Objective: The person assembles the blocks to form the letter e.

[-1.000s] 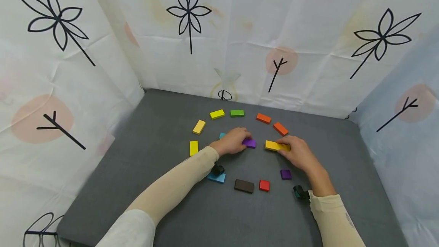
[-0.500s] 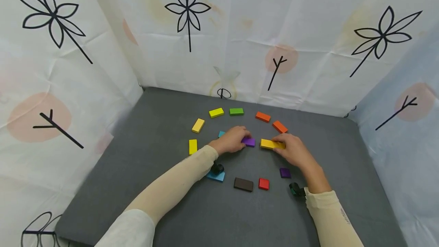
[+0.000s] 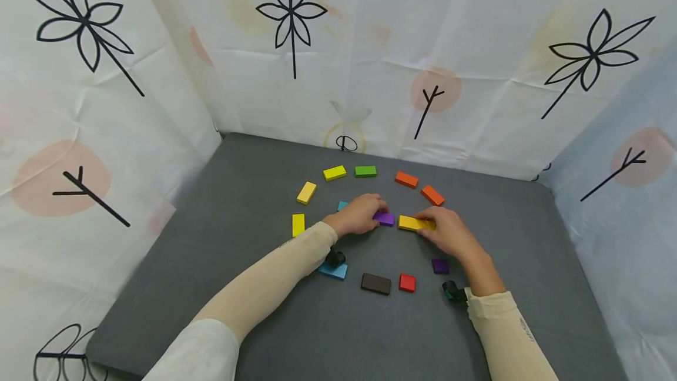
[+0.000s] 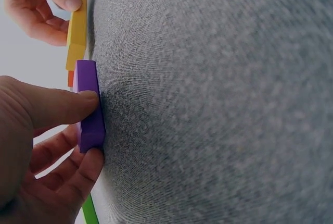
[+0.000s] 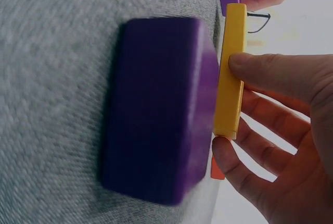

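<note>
My left hand (image 3: 361, 214) pinches a purple block (image 4: 89, 107) between thumb and fingers on the grey table (image 3: 254, 322). To its right, my right hand (image 3: 449, 231) holds a longer yellow block (image 5: 230, 73), thumb on one side and fingers on the other. In the head view the yellow block's left end lies just beside the purple block's right end, with a narrow gap. Whether the yellow block touches the table I cannot tell. A dark purple block (image 5: 156, 109) looms close to the right wrist camera, below that hand.
Loose blocks form a rough ring: yellow (image 3: 335, 173), green (image 3: 365, 171), orange (image 3: 406, 179), red (image 3: 407, 283), dark brown (image 3: 376, 283) and light blue (image 3: 333, 270). Another blue block (image 3: 342, 206) is partly hidden behind my left hand. Printed cloth walls (image 3: 370, 93) enclose the table.
My right hand has moved left with the yellow block, bringing its end near the purple block. The left hand has stayed on the purple block.
</note>
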`<state>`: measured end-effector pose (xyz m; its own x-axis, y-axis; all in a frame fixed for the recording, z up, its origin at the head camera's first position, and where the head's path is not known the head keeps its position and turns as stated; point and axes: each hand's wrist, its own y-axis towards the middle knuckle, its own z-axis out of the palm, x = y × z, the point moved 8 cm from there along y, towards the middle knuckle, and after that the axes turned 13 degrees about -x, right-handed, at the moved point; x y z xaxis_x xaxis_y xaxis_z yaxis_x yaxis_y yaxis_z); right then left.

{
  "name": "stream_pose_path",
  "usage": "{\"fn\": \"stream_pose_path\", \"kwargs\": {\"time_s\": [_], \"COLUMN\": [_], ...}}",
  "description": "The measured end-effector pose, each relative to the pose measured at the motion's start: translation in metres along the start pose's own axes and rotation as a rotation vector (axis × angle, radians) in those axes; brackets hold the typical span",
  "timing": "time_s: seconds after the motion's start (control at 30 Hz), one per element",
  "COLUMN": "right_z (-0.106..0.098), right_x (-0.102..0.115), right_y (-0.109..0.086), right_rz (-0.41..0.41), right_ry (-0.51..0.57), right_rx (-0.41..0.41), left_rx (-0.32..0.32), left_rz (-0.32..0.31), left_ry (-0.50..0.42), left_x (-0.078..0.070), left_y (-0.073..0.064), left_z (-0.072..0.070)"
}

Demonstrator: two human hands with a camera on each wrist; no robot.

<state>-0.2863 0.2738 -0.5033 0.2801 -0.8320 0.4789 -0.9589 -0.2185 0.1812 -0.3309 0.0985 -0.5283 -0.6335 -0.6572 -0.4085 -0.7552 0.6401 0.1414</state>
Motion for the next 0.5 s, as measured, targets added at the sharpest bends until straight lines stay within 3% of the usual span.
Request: {"fn": "stream_pose_path", "kwargs": {"time_s": [0.3, 0.5], "right_z": [0.0041, 0.0046], "right_x": [-0.0025, -0.0038], "right_y": [0.0006, 0.0002], "right_rz": [-0.005, -0.005], "right_ry": [-0.004, -0.001], "right_rx": [0.003, -0.003], "left_rx": [0.004, 0.013], "left_rz": [0.000, 0.005], "left_ry": [0.000, -0.008], "left_x": [0.0013, -0.0054], "left_y": [0.0019, 0.0018], "left_z": [0.0022, -0.0011]}}
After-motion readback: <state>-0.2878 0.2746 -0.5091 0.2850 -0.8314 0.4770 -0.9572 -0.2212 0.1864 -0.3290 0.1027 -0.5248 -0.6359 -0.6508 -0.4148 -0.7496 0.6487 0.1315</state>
